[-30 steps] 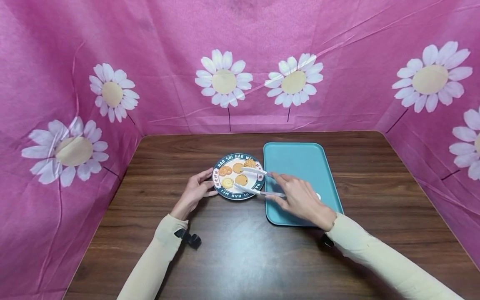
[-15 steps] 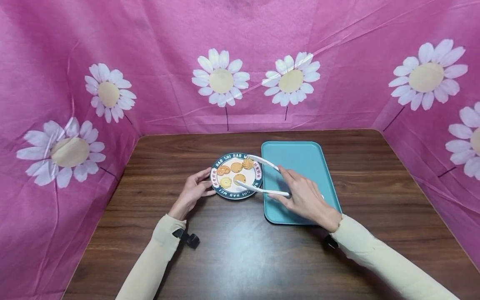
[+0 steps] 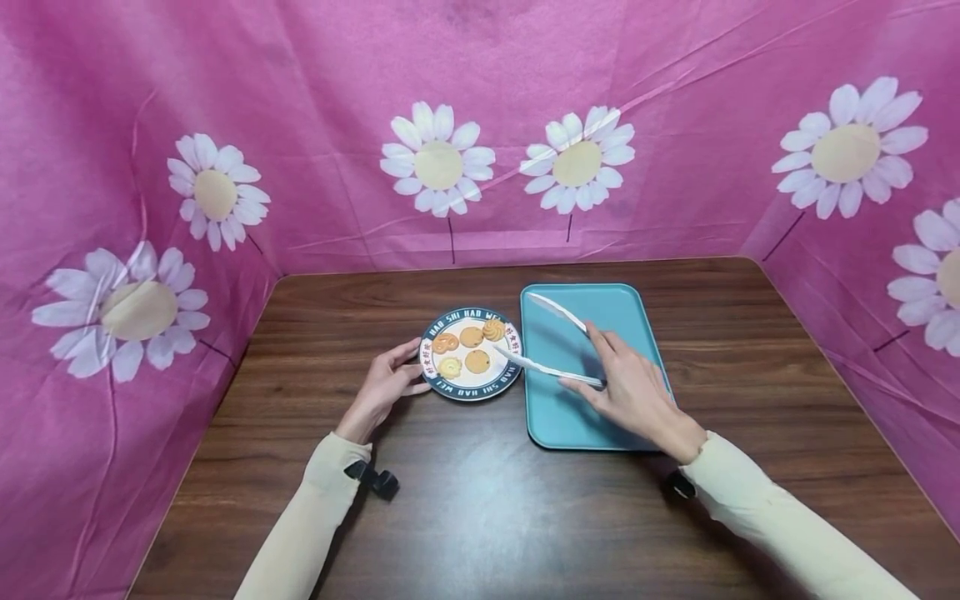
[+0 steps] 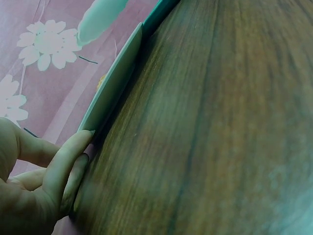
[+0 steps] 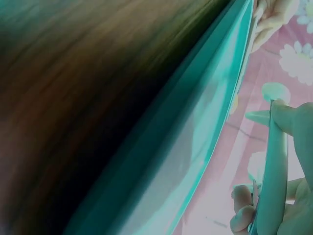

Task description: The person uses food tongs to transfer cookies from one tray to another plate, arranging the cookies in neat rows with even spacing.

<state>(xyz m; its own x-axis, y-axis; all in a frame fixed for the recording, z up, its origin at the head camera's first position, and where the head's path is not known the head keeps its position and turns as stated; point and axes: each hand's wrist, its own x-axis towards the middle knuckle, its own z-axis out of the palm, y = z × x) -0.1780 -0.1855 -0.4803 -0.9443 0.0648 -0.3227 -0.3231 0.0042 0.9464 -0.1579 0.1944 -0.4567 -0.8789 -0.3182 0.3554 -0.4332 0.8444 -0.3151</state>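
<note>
My left hand (image 3: 381,387) holds the left rim of a round plate (image 3: 468,394) with dark lettered edging. Cookies lie on it: a pretzel-shaped one (image 3: 446,342), a swirled one (image 3: 493,330), a pale yellow one (image 3: 450,367) and two round ones, the nearer round cookie (image 3: 477,362) by the plate's middle. In the left wrist view, the thumb (image 4: 73,147) touches the plate edge. My right hand (image 3: 633,392) grips white tongs (image 3: 551,369), their arms spread and nothing between them. One tip hangs over the plate's right side, the other over the teal tray (image 3: 551,429).
The teal tray lies right beside the plate, partly covered by my right hand and the tongs. Both rest on a dark wooden table (image 3: 315,333). A pink cloth (image 3: 330,150) with printed daisies stands behind and at both sides.
My right hand has drawn the tongs to the right, away from the cookies and over the tray, and their arms have spread wider. My left hand stays at the plate rim.
</note>
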